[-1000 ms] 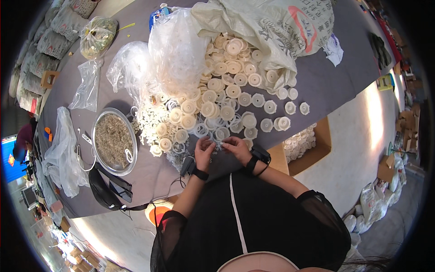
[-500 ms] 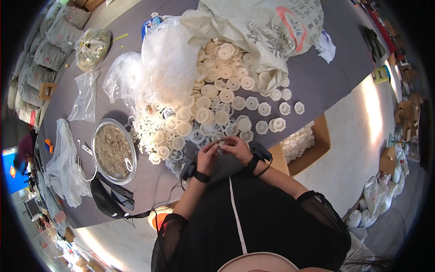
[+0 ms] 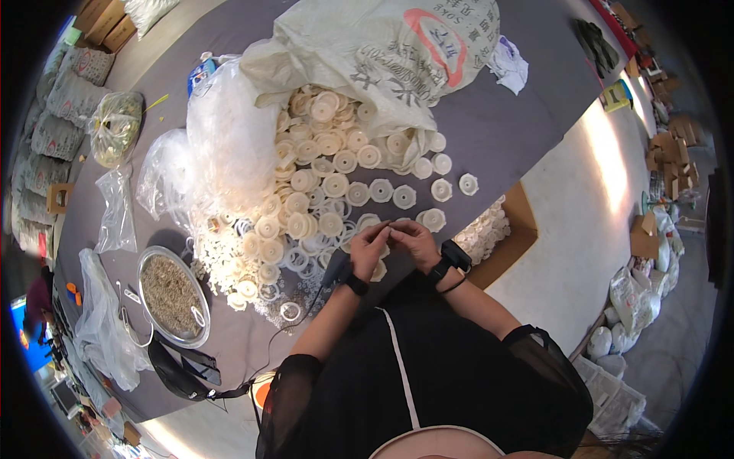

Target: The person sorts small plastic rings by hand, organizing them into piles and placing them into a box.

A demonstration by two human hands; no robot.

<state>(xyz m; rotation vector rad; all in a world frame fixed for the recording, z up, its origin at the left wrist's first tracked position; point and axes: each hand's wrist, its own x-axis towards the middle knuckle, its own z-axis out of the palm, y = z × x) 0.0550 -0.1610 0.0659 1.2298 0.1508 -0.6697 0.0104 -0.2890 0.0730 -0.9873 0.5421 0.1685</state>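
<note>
The left hand (image 3: 368,249) and right hand (image 3: 415,243) meet tip to tip over the table's (image 3: 520,130) near edge, fingers curled inward; I cannot tell how tightly either closes or whether a small part sits between them. The pale discs (image 3: 334,185) and white rings (image 3: 297,258) lie ahead and to the left, in a heap running from the sack (image 3: 344,57) mouth toward the tray (image 3: 183,336). Being round, they show no long axis. The left hand is nearer the heap; one disc lies just beyond the right. Counted: two hands, one sack, one tray, one carton (image 3: 524,218) of pale pieces to the right; discs and rings overlap too much to count.
</note>
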